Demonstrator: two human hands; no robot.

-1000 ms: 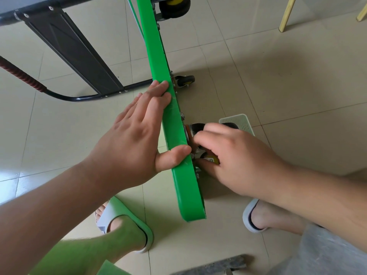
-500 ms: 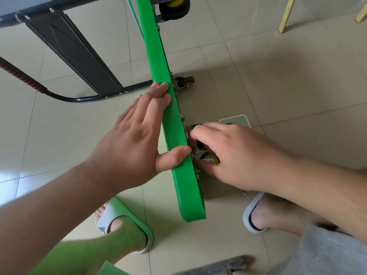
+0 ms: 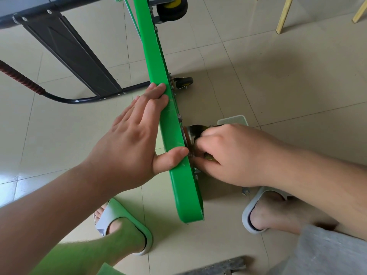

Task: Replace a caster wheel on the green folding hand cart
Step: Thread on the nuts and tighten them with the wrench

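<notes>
The green cart deck [image 3: 156, 62] stands on its edge on the tiled floor, running from top centre down to the middle. My left hand [image 3: 129, 143] holds its rim, fingers flat on the far face and thumb hooked over the edge. On the deck's underside, my right hand [image 3: 232, 155] curls round a caster wheel [image 3: 193, 133] at its metal mounting plate; the fingers hide most of the wheel. A second small caster [image 3: 183, 82] sits further up the deck, and a larger black and yellow wheel [image 3: 173, 5] is at the top.
The black cart handle frame [image 3: 65, 46] lies on the floor to the left. A pale green tray [image 3: 232, 121] rests behind my right hand. A wrench tip [image 3: 245, 191] shows beside my right slipper. Wooden chair legs [image 3: 283, 15] stand at the top right.
My right hand has shifted slightly round the caster, uncovering more of its metal bracket. My left hand keeps its hold on the deck.
</notes>
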